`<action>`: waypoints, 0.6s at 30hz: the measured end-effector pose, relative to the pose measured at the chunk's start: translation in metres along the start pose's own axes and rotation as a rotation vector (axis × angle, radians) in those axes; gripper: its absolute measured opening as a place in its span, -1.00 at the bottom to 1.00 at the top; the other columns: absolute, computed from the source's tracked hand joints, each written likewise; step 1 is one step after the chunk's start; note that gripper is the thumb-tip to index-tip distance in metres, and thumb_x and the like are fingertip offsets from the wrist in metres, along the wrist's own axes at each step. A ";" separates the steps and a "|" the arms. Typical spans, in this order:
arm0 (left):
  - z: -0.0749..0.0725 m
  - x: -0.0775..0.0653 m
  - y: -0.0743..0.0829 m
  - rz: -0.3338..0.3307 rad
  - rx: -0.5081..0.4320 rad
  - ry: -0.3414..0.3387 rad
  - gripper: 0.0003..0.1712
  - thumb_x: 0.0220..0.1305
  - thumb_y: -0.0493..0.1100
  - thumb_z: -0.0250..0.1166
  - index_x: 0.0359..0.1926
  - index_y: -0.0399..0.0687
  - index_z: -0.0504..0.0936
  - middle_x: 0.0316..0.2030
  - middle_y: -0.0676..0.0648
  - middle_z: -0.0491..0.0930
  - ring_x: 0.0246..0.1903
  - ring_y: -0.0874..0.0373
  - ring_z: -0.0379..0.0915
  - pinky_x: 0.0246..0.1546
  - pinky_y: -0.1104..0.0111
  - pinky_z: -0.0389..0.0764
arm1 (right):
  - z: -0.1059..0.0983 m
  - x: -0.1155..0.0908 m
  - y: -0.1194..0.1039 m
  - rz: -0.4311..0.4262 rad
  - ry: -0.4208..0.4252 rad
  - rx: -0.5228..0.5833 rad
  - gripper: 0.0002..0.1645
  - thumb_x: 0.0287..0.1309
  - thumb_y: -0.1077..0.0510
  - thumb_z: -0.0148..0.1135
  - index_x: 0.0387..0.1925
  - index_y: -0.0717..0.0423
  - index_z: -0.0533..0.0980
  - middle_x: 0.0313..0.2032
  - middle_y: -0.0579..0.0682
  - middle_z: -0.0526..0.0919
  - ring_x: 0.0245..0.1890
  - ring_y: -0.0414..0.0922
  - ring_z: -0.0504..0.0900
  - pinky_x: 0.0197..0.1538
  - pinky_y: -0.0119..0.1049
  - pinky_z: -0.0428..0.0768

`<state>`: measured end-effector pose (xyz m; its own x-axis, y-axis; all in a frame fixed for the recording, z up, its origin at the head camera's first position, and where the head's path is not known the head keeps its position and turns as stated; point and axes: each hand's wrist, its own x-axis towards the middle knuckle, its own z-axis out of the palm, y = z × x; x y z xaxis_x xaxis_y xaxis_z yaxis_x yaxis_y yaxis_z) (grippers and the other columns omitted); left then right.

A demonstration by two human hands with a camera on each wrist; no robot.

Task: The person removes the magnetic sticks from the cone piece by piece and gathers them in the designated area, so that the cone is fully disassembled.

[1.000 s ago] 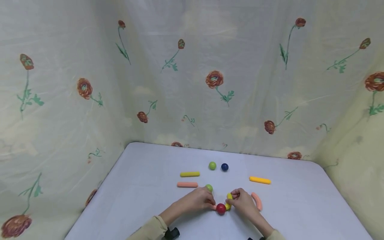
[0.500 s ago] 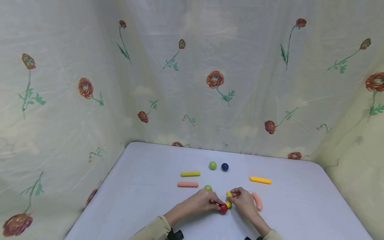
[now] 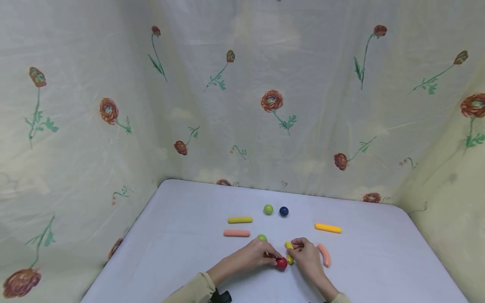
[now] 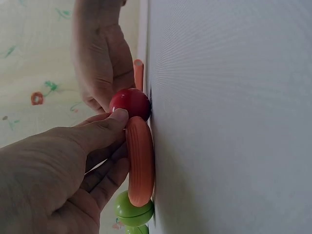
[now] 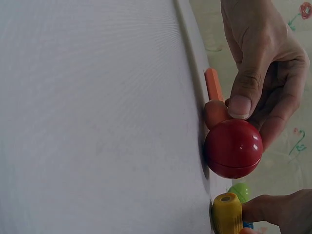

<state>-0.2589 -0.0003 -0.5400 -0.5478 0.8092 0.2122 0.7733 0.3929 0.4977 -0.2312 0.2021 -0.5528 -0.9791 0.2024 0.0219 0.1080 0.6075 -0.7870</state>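
Observation:
In the head view, my left hand [image 3: 254, 254] pinches a glossy red ball [image 3: 281, 264] on the table, thumb and fingertips on its left side. A salmon curved stick [image 4: 141, 165] lies against the ball under my left hand; the head view hides it. My right hand [image 3: 307, 256] pinches a yellow stick [image 3: 290, 260] just right of the ball. In the right wrist view, a hole shows in the yellow stick's end [image 5: 226, 199], and a gap separates it from the red ball [image 5: 234, 149]. A light green ball [image 3: 262, 237] sits behind my left hand, partly covered.
Behind lie a salmon straight stick [image 3: 236, 233], a yellow-green stick [image 3: 240, 219], another green ball [image 3: 268, 209] and a dark blue ball [image 3: 283, 211]. To the right are an orange-yellow stick [image 3: 328, 228] and a salmon curved stick [image 3: 323, 255]. Flowered cloth [image 3: 242, 105] surrounds the white table [image 3: 182, 219].
My left hand has shifted right, from the salmon stick's end onto the red ball, which moved slightly right. The yellow stick has turned a little in my right hand, its far end swinging left.

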 end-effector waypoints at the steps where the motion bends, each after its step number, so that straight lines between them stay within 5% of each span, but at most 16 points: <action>1: 0.000 0.000 0.000 -0.001 -0.005 -0.001 -0.73 0.20 -0.11 0.35 -0.05 0.10 0.71 -0.16 0.20 0.72 -0.21 0.57 0.48 -0.19 0.71 0.44 | -0.001 -0.001 0.000 0.003 0.007 -0.006 -0.65 -0.08 0.24 0.40 -0.20 0.31 0.56 -0.36 0.06 0.65 -0.41 -0.19 0.54 -0.46 -0.49 0.49; 18: 0.000 0.000 0.001 -0.065 -0.045 -0.017 -0.71 0.20 -0.10 0.35 -0.03 0.10 0.70 -0.14 0.19 0.71 -0.20 0.55 0.48 -0.20 0.67 0.48 | -0.035 -0.002 0.021 -0.029 0.110 -0.078 -0.64 -0.10 0.33 0.41 -0.20 0.34 0.52 -0.33 0.14 0.62 -0.37 -0.12 0.54 -0.41 -0.46 0.47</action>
<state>-0.2575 0.0000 -0.5396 -0.5903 0.7903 0.1643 0.7211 0.4248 0.5472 -0.2205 0.2413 -0.5480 -0.9576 0.2645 0.1144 0.0976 0.6709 -0.7351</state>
